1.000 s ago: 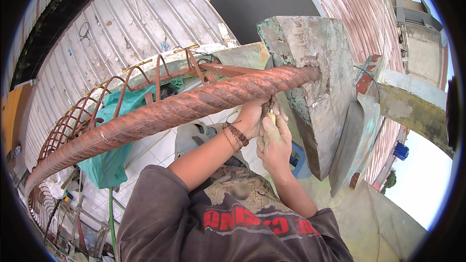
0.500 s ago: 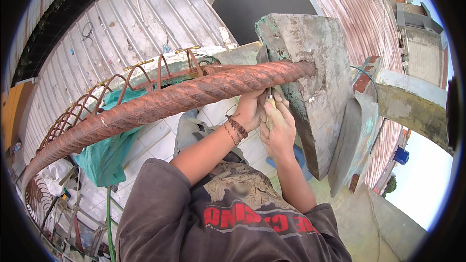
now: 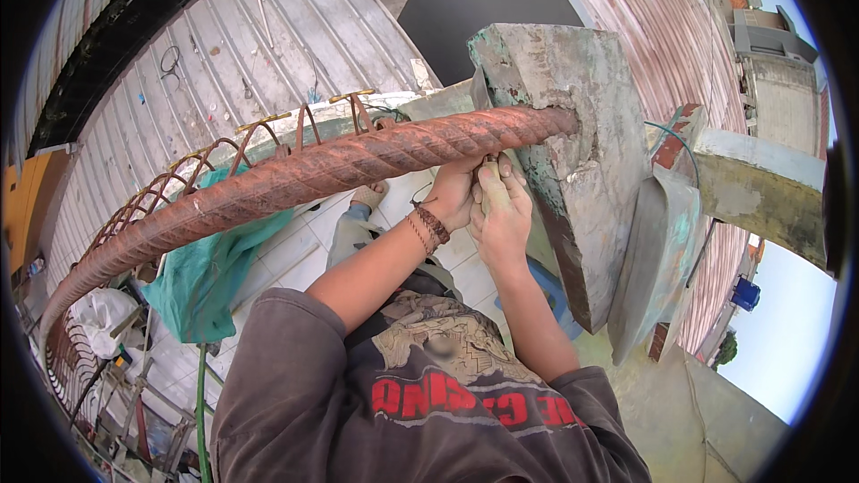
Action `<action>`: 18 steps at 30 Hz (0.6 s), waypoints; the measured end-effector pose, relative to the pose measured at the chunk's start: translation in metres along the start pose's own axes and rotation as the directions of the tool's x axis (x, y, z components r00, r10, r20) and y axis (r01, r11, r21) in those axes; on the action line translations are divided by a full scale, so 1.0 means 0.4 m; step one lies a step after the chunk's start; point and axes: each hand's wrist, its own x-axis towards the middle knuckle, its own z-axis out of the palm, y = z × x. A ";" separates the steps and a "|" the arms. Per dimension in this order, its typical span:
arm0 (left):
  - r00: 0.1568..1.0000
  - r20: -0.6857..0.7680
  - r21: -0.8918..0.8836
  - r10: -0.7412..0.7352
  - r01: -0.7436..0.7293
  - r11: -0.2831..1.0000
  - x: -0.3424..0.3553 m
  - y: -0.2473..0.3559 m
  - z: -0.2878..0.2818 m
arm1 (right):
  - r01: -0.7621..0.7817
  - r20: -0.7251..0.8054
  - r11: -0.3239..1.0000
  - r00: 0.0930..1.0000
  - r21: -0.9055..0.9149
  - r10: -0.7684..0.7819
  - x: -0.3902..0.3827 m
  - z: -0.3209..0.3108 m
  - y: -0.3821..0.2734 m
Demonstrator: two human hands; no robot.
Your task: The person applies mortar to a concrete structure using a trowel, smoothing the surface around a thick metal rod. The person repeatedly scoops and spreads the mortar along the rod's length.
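Note:
A thick, rust-red handrail [image 3: 358, 159] with spiral ridges crosses in front of me and ends in a worn concrete post [image 3: 586, 63]. Just below the rail, close to the post, my right hand [image 3: 501, 224] is closed round the pale wooden handle of a hand tool [image 3: 493, 192]. The tool's working end is hidden by the rail and my fingers. My left hand [image 3: 454, 192] presses against the right one, its fingers curled up under the rail. Whatever those fingers grip is hidden.
Curved metal bars [image 3: 237, 150] run along the rail's far side. A green cloth [image 3: 201, 291] hangs at the left, above a green hose [image 3: 201, 411]. My bare foot [image 3: 369, 195] stands on white tiles [image 3: 304, 241]. Corrugated roofing [image 3: 268, 27] lies beyond, lower down.
Both hands have shifted slightly up and left, closer under the rail. The tool's metal collar, visible before, is now mostly covered. My foot has come into view below the rail.

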 end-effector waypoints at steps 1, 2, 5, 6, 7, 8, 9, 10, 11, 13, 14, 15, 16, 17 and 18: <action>1.000 0.001 -0.023 -0.007 0.007 1.000 0.000 0.000 0.003 | -0.015 -0.006 1.000 1.000 0.005 0.015 -0.004 -0.001 -0.002; 1.000 0.023 -0.031 -0.003 0.003 1.000 -0.013 -0.011 0.010 | -0.030 -0.011 1.000 0.999 0.007 0.030 -0.008 -0.003 -0.005; 0.996 -0.073 -0.019 -0.056 0.055 0.998 -0.017 -0.016 0.010 | -0.038 -0.015 0.999 0.999 0.005 0.038 -0.020 0.001 -0.017; 0.995 -0.092 0.006 -0.028 0.029 1.000 -0.012 -0.012 0.012 | -0.040 0.001 0.999 0.999 0.017 0.040 -0.002 0.000 -0.019; 0.994 -0.107 0.029 0.004 -0.001 1.000 0.002 0.004 0.019 | -0.041 0.019 0.999 0.999 0.023 0.040 0.009 -0.001 -0.021; 0.992 -0.121 0.052 0.035 -0.029 0.998 0.007 0.011 0.023 | -0.036 0.015 0.999 0.999 0.011 0.036 0.008 -0.006 -0.020; 0.997 -0.079 0.000 0.013 -0.013 1.000 0.005 0.010 0.027 | -0.025 0.020 1.000 1.000 0.001 0.025 0.015 -0.005 -0.024; 0.999 -0.035 -0.052 -0.007 0.005 0.999 -0.003 0.004 0.028 | -0.013 0.024 1.000 1.000 -0.009 0.013 0.018 -0.006 -0.027; 1.000 0.010 -0.102 -0.025 0.026 0.994 -0.012 -0.007 0.027 | -0.009 0.015 1.000 1.000 0.002 0.009 0.010 -0.010 -0.027; 0.996 -0.057 -0.090 -0.064 0.059 0.994 -0.025 -0.025 0.017 | -0.006 0.001 1.000 1.000 0.025 0.006 -0.017 -0.021 -0.019; 0.988 -0.138 -0.051 -0.066 0.059 0.997 -0.028 -0.026 0.009 | -0.035 0.008 0.999 0.999 0.012 0.035 -0.019 -0.020 -0.030; 0.972 -0.225 -0.018 -0.074 0.072 0.997 -0.036 -0.031 0.004 | -0.028 0.028 1.000 0.999 0.005 0.028 -0.016 -0.023 -0.027; 0.958 -0.270 0.015 -0.097 0.105 0.994 -0.048 -0.007 0.037 | -0.023 0.049 1.000 0.999 -0.003 0.023 -0.008 -0.021 -0.026; 0.941 -0.320 0.116 -0.113 0.157 0.981 -0.070 0.000 0.052 | -0.016 0.069 1.000 0.997 -0.010 0.017 -0.008 -0.024 -0.021; 0.924 -0.365 0.222 -0.113 0.204 0.953 -0.092 0.014 0.066 | -0.031 0.057 0.999 0.998 -0.028 0.033 -0.008 -0.035 -0.015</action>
